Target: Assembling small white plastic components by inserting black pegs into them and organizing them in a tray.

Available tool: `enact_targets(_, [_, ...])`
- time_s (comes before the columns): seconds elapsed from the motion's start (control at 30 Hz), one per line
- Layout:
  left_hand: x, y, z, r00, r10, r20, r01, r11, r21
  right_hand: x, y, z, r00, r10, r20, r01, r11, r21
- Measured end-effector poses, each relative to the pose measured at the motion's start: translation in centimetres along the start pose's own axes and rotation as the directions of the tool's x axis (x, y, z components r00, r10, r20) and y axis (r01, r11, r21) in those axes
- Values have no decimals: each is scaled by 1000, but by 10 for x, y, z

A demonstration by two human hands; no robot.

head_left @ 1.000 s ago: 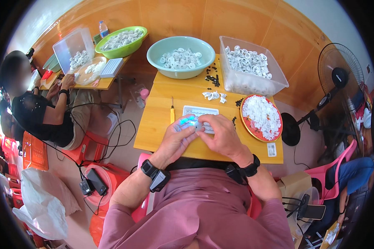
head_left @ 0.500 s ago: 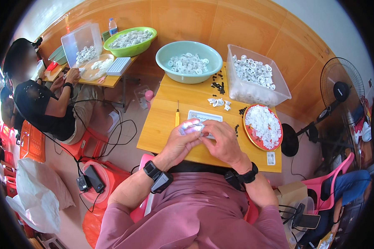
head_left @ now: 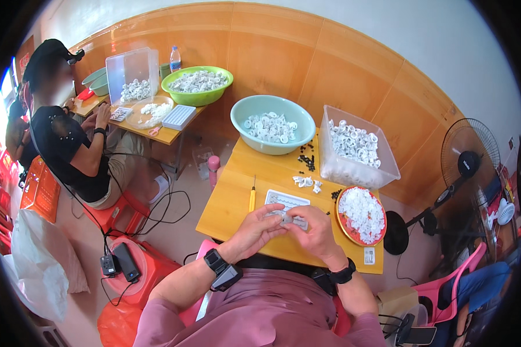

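white tray, one, ribbed: is lying on the wooden table, its near part being covered by the hands.
small pale piece, one: is being held over the tray's near side, between both hands; exact shape too small to tell.
right hand: is pinching the piece between thumb and forefinger, the gap closing on it.
left hand: is keeping thumb and forefinger slightly parted, tips meeting at the piece; whether they are gripping it, cannot tell.
screwdriver, yellow handle: is lying just left of the tray, a strip of wood running beyond it to the table's left edge.
white parts, few: are lying just behind the tray.
black bits, loose: are lying farther behind.
blue-green basin and clear bin: are standing behind the tray, lining the far edge.
red plate, heaped white: is standing right of the tray, nearing the right edge, a narrow gap separating the two.
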State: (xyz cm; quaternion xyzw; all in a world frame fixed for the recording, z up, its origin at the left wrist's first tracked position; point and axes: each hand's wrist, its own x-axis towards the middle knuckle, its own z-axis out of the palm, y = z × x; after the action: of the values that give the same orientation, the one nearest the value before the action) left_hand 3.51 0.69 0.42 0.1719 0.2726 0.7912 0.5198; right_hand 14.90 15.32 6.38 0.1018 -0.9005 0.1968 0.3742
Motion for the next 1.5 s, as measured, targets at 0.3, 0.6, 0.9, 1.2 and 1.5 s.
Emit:
enact_targets(0.3, [8, -6, -10, 994, -87, -66, 90, 995, 46, 40, 64, -14, 817, 266, 512, -392, 907, 153])
enact_targets(0.6, [7, -2, -5, 990, -83, -112, 95, 990, 106, 89, 143, 2, 873, 466, 141, -451, 884, -125])
enact_targets(0.9, [6, -2, -10, 987, -14, -158, 25, 997, 69, 52, 151, 43, 861, 381, 338, -177, 847, -501])
enact_targets(1.2, [5, 2, -6, 986, 46, -159, -48, 999, -5, 29, 34, 5, 994, -108, -6, 103, 961, -256])
enact_targets(1.5, [7, 0, -6, 989, 62, -131, -57, 997, 45, 1, 21, 16, 999, -33, 21, 34, 998, -44])
